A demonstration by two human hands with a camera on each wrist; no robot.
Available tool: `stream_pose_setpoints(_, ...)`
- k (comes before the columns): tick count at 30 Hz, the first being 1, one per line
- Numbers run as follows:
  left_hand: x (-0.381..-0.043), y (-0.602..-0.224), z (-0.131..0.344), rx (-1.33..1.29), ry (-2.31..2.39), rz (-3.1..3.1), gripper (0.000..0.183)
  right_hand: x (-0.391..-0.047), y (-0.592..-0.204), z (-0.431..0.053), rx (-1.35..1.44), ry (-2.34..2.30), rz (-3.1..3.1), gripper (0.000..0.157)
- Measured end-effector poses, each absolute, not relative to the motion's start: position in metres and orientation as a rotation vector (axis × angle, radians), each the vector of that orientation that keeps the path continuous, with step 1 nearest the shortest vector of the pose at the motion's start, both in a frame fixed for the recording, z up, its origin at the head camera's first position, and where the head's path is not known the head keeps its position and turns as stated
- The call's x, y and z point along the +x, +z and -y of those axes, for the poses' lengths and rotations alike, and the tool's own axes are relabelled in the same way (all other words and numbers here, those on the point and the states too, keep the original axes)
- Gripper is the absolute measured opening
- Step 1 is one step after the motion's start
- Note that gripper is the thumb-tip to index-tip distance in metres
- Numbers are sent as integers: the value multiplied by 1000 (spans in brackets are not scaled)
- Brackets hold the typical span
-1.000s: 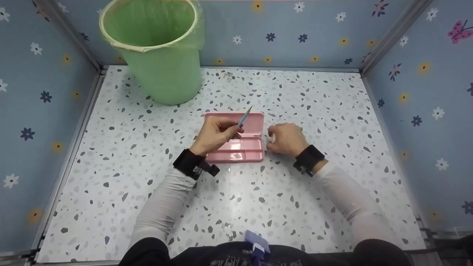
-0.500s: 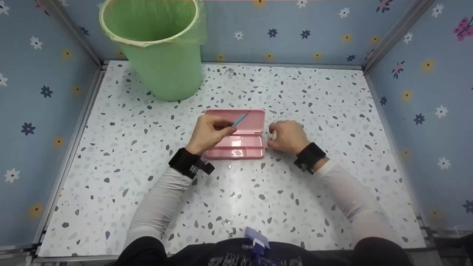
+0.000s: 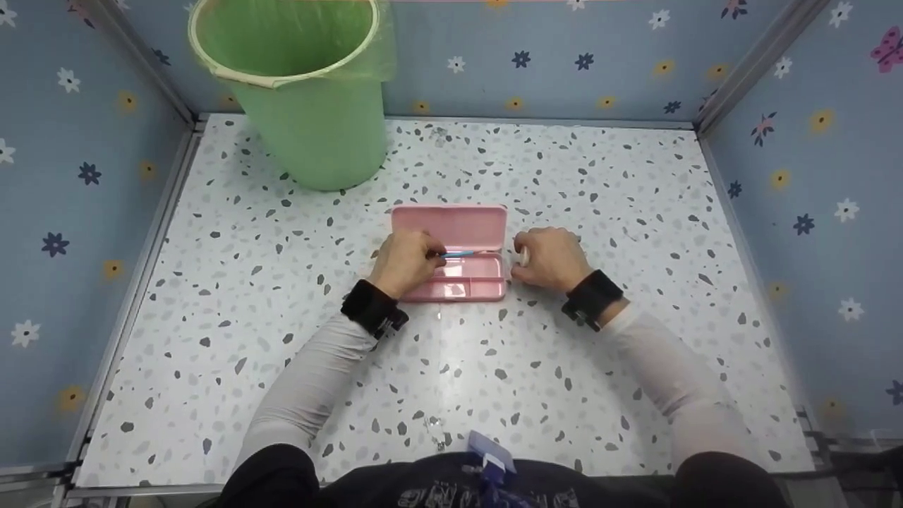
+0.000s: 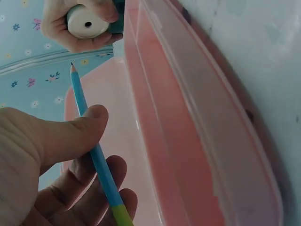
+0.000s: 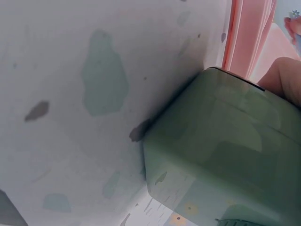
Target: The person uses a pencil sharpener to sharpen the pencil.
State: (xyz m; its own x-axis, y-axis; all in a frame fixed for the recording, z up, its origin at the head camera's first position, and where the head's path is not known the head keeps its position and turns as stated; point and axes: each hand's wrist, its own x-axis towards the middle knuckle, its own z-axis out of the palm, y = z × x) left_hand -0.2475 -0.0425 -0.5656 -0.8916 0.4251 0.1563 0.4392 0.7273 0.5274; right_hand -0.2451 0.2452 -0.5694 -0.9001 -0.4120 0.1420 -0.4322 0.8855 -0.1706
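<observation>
My left hand [image 3: 408,259] pinches a sharpened blue pencil [image 4: 104,175] between thumb and fingers. The pencil has a yellow-green end, and its point faces right towards my other hand. Beneath it lies an open pink pencil case [image 3: 487,267], its lid [image 3: 474,220] folded back and a divided tray in front. My right hand [image 3: 554,258] grips a green pencil sharpener [image 5: 211,136] on the table, just right of the case. A white round face [image 4: 87,22] with a dark hole shows on the sharpener in the left wrist view. My hand covers most of it in the head view.
A green bin [image 3: 317,127] with a clear liner stands at the back left. Blue flowered panels [image 3: 494,77] enclose the speckled white table [image 3: 600,395] at the back and sides. A bluish tag [image 3: 490,451] hangs at the front edge.
My left hand has turned so the pencil swings from pointing up and right to lying nearly level in the head view. The right hand keeps its grip in about the same place.
</observation>
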Motion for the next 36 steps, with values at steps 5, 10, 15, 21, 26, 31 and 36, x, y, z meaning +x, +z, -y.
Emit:
stream_pose_setpoints(5, -253, -574, 40, -740, -729, 2979, 12, -246, -570, -246, 671, 311, 2947, 27)
stream_pose_setpoints(10, -256, -580, 39, -760, -667, 3009, 10, -248, -567, -250, 747, 378, 2968, 39)
stream_pose_setpoints(15, -256, -583, 37, -821, -536, 2948, 3, -252, -561, -258, 823, 623, 3031, 59)
stream_pose_setpoints(21, -255, -585, 35, -906, -400, 2897, 11, -253, -566, -270, 820, 1036, 2966, 64)
stream_pose_setpoints(26, -254, -587, 35, -907, -389, 2908, 11, -250, -583, -278, 756, 1436, 2779, 62)
stream_pose_setpoints(31, -253, -587, 35, -897, -400, 2919, 11, -248, -592, -282, 733, 1505, 2689, 70)
stream_pose_setpoints(36, -253, -586, 34, -894, -435, 2916, 10, -245, -592, -288, 717, 1442, 2704, 73)
